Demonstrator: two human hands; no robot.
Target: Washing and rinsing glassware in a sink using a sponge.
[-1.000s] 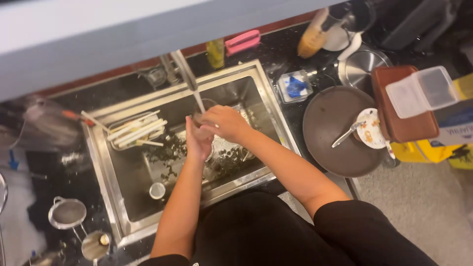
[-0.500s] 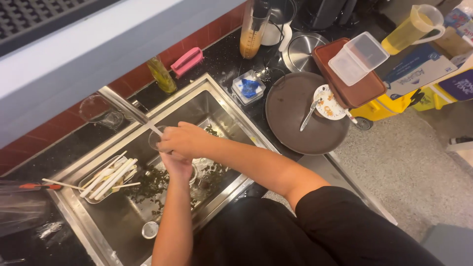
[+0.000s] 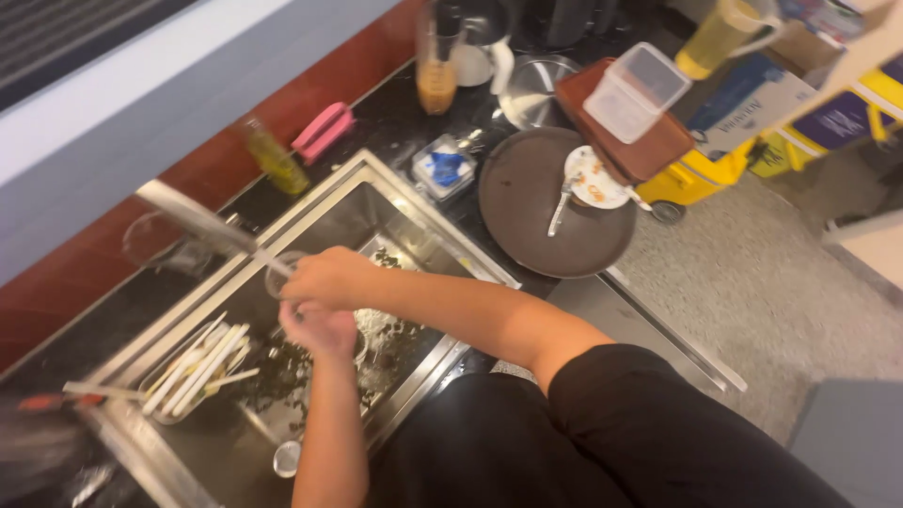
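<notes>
A small clear round glass [image 3: 282,273] is gripped by the right hand [image 3: 324,277], fingers wrapped around it, under the shiny metal tap [image 3: 193,218] over the steel sink [image 3: 414,235]. The left hand [image 3: 320,329] is curled just below (its fingers cannot be seen well).

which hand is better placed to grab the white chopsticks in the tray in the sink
Left, probably. The left hand is lower in the sink and nearer the white chopsticks. The right hand is up at the glass under the tap.
</notes>
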